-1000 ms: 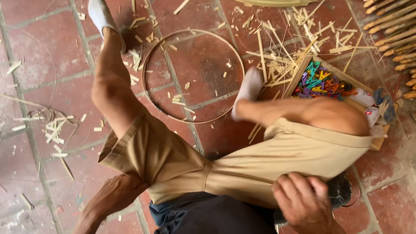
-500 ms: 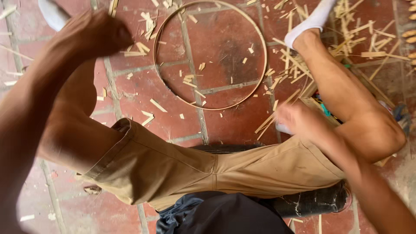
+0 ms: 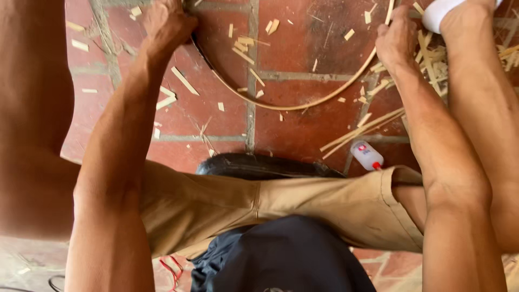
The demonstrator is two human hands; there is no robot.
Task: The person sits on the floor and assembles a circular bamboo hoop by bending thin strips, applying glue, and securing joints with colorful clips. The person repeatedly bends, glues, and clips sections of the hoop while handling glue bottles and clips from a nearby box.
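Both hands closed on a thin bamboo hoop (image 3: 292, 106) lying on the tiled floor (image 3: 303, 130).

Left hand (image 3: 165, 24) clenches the hoop's left side, right hand (image 3: 396, 39) grips its right side; opposed holds keep the springy ring steady. Splints (image 3: 361, 130) and a small white bottle (image 3: 366, 155) lie just beside the right forearm.

Red brick floor (image 3: 303, 124) (grey joints) littered with wood chips (image 3: 184, 81).
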